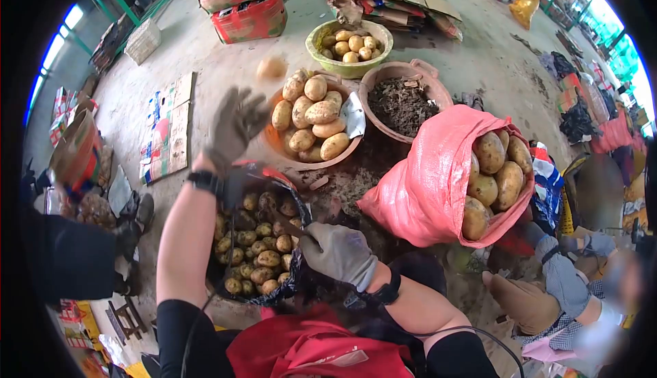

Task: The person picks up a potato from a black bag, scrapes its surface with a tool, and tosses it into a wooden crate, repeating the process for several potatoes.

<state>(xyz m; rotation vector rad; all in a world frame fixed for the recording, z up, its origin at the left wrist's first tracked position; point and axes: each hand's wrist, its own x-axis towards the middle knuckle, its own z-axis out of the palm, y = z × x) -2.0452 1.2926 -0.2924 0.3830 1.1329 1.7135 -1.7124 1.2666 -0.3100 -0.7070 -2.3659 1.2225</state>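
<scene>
1. While the left gloved hand stands loosely spread at ten o'clock from centre, apparently unloaded, a soft wrist serves best: a blurred potato hangs off its fingertips toward one o'clock, apart from them and seemingly airborne.
2. Aim for the middle of the orange bowl, near twelve o'clock. Its potatoes heap above the rim, so a low, gentle release should limit bruising and rolling off.
3. Steady the black-lined container at seven o'clock. The right gloved hand is at its three-o'clock edge; I cannot tell whether the fingers grip anything.
4. Lift the smaller, dirtier potatoes inside it singly, for a surer hold.
5. Keep the right elbow off the pink sack, at two to three o'clock, whose full mouth could spill.
</scene>
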